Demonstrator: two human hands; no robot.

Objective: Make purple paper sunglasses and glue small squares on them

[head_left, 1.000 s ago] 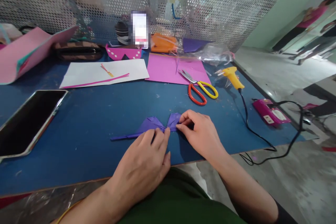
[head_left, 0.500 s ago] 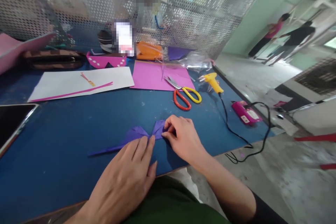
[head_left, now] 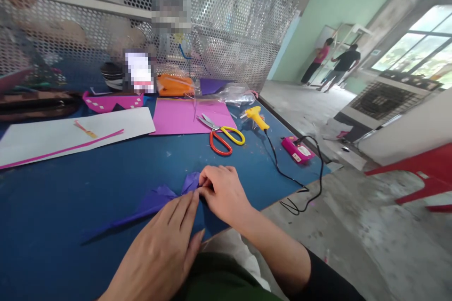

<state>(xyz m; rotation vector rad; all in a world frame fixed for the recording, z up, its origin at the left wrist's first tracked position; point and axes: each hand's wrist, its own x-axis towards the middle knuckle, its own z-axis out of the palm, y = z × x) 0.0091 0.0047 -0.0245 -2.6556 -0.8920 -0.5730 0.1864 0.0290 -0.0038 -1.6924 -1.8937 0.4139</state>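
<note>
A folded purple paper shape (head_left: 155,200) lies on the blue table (head_left: 52,197) near its front edge, with a long thin point running out to the left. My left hand (head_left: 165,249) rests flat on its near side, fingers stretched out and pressing the paper down. My right hand (head_left: 221,193) pinches the right-hand flap of the purple paper between thumb and fingertips.
Red-and-yellow scissors (head_left: 222,135) lie on a pink sheet (head_left: 180,115). A yellow glue gun (head_left: 257,117) has a black cord running to a pink power strip (head_left: 297,149). A white sheet (head_left: 42,136) lies at the left. A perforated metal screen (head_left: 219,23) stands behind. Two people (head_left: 335,63) stand far off.
The view has swung right and up, so everything on the table has slid left. Both hands stay on the purple paper, the right hand's pinch now tighter on the flap.
</note>
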